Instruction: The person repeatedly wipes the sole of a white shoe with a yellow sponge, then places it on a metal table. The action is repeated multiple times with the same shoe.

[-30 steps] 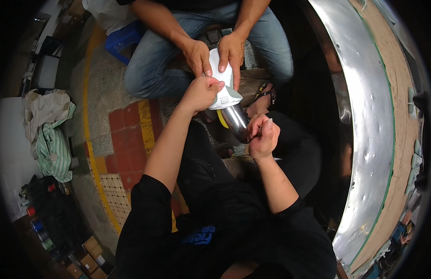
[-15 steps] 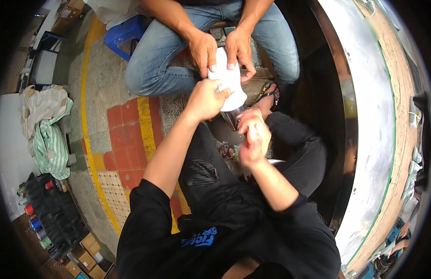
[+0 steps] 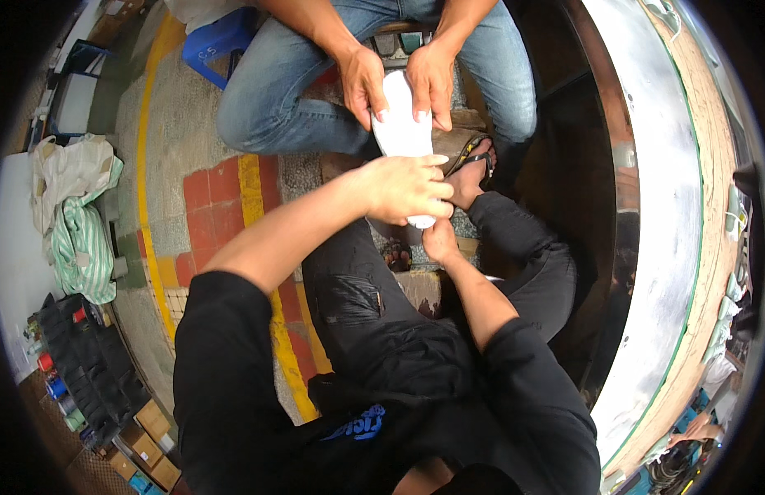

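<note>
While the co-worker's hands (image 3: 365, 85) hold its far end, the white shoe (image 3: 404, 130) lies, in the head view, straight ahead of the person. Its long axis runs from between those thumbs back toward the person, the near end slanting slightly rightward. The left hand (image 3: 403, 189) is the nearer one: it crosses that axis from the left, its grip closed over the near part. Just beside the near tip is the right hand (image 3: 441, 241), fingers partly hidden; whether its grip holds anything, I cannot tell.
</note>
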Demonstrator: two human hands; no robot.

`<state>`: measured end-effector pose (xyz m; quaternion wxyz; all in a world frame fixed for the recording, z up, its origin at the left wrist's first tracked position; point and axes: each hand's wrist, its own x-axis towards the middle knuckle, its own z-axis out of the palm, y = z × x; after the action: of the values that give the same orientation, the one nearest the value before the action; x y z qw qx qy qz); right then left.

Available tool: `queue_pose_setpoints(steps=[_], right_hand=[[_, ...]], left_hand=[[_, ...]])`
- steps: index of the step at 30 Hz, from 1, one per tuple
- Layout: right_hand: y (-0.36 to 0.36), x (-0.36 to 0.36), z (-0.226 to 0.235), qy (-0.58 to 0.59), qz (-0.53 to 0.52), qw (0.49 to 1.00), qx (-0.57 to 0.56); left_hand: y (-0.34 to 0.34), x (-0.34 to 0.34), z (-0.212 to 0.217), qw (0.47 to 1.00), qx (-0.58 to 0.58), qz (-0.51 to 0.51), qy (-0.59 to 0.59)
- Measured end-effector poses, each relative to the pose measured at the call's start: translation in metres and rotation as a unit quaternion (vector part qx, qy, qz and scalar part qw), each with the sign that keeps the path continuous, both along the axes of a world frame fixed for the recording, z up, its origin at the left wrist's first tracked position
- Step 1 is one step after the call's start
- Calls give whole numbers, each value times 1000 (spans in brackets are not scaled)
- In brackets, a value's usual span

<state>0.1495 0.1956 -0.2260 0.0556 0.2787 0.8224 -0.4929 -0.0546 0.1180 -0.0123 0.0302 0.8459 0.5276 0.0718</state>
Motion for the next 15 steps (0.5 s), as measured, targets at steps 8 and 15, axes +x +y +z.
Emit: queue_pose_setpoints(steps=[8, 15], right_hand=[[57, 19, 123, -353, 177, 915, 80], [123, 199, 349, -89, -251, 920, 287]], left_hand=[[-5, 11, -18, 989, -72, 127, -9], [-19, 65, -11, 905, -50, 418, -70]])
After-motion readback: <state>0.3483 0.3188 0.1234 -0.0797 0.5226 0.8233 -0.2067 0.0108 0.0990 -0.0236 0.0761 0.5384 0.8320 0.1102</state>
